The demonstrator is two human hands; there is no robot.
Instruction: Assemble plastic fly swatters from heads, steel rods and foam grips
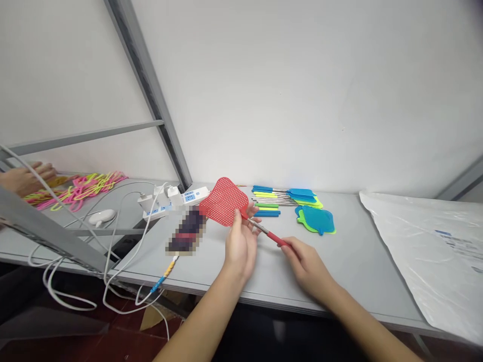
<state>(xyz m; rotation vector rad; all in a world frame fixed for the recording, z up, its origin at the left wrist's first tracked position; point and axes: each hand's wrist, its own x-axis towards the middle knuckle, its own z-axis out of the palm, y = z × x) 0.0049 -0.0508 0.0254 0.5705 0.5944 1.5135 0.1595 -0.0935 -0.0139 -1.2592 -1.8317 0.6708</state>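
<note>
A red fly swatter [222, 203] is held up over the table between my two hands. My left hand [242, 239] has its thumb on the lower edge of the perforated head, its fingers behind the neck. At the other end, my right hand [302, 259] is closed round the red grip of the metal shaft. Behind them lie fly swatters with blue and yellow-green heads [302, 193], their metal shafts side by side. Nearer are several loose green, yellow and blue handles [267, 213] and a small stack of blue and green swatter heads [318, 219].
On the left are a white power strip [194, 195] with plugs, a blurred-out phone [187, 231] on a cable, and white cords hanging over the edge. A metal frame post [151, 95] stands there. Beyond it, another person's hand [28, 178] touches pink and yellow cords [90, 187]. A white plastic bag [426, 241] lies right.
</note>
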